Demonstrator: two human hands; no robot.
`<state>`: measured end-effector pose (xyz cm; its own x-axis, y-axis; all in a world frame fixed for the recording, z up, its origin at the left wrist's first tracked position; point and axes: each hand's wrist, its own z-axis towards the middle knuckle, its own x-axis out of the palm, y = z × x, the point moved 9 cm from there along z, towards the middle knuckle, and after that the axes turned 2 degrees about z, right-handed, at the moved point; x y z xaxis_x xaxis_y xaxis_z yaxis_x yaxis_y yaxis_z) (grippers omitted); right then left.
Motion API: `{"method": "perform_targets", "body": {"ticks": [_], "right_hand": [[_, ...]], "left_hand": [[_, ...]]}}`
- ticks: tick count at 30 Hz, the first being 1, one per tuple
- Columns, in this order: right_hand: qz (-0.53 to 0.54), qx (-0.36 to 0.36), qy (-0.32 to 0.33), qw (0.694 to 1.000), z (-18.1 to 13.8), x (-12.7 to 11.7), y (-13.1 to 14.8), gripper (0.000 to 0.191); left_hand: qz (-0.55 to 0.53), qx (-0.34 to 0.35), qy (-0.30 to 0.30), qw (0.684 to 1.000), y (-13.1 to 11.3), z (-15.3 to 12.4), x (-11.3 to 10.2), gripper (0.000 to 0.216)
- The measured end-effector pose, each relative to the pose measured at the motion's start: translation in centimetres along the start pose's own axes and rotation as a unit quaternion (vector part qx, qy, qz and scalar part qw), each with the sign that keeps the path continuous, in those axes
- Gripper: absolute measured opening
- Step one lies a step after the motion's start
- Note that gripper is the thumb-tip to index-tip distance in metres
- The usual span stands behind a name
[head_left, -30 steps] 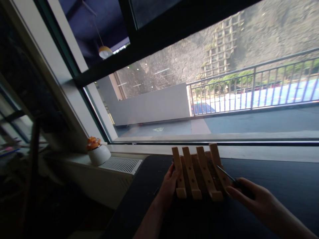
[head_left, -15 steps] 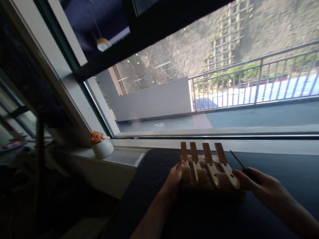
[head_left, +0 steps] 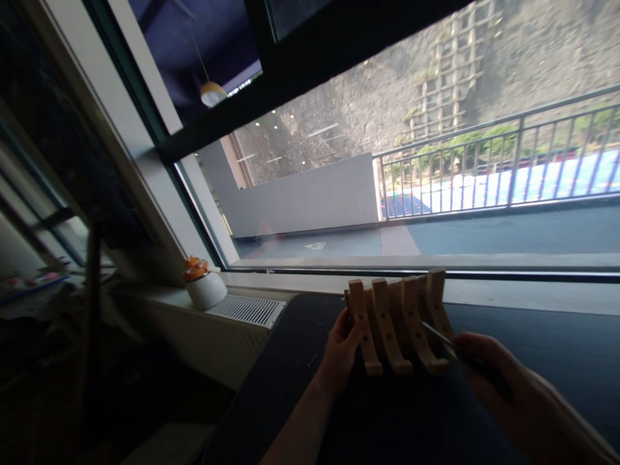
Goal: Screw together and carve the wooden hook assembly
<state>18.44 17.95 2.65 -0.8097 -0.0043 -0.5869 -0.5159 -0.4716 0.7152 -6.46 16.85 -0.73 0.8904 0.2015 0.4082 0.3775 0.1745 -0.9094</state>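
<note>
A window (head_left: 314,71) stands at 12 o'clock, its top and right side cut off. Below it the counter (head_left: 552,336) reaches the sill (head_left: 310,282); bare top lies open at 3 o'clock, while the near part sinks into shadow, its edge lost. The rack (head_left: 389,332) is over the counter, just short of the sill; its long axis runs from 9 to 3 o'clock, right end slightly higher. Its four bars point their tops toward 12, curled feet toward 5; they mostly hide the backing. The left hand (head_left: 341,352) grips the rack's 9 o'clock end. The right hand (head_left: 494,361) is wrapped around a screwdriver (head_left: 440,336), its handle partly hidden, its shaft aimed at 10; whether the tip touches the third bar cannot be told.
</note>
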Motion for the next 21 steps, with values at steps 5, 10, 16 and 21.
{"method": "perform_targets", "body": {"ticks": [5, 10, 16, 21], "right_hand": [[-0.045, -0.157, -0.002, 0.987, -1.2, 2.1, 4.2, 0.029], [-0.115, -0.211, -0.045, 0.970, -1.9, 2.1, 6.5, 0.037], [-0.057, -0.190, -0.076, 0.977, -1.8, 1.1, 6.7, 0.029], [-0.013, -0.157, -0.126, 0.979, -1.9, -0.1, 4.2, 0.033]], "left_hand": [[0.037, -0.022, 0.042, 0.998, 0.2, -0.5, 1.2, 0.079], [0.069, 0.016, 0.033, 0.997, -0.2, -0.7, 1.7, 0.053], [0.106, -0.032, -0.003, 0.994, 0.5, -0.2, 0.2, 0.050], [0.280, -0.135, 0.006, 0.951, 1.1, -0.1, -1.6, 0.055]]}}
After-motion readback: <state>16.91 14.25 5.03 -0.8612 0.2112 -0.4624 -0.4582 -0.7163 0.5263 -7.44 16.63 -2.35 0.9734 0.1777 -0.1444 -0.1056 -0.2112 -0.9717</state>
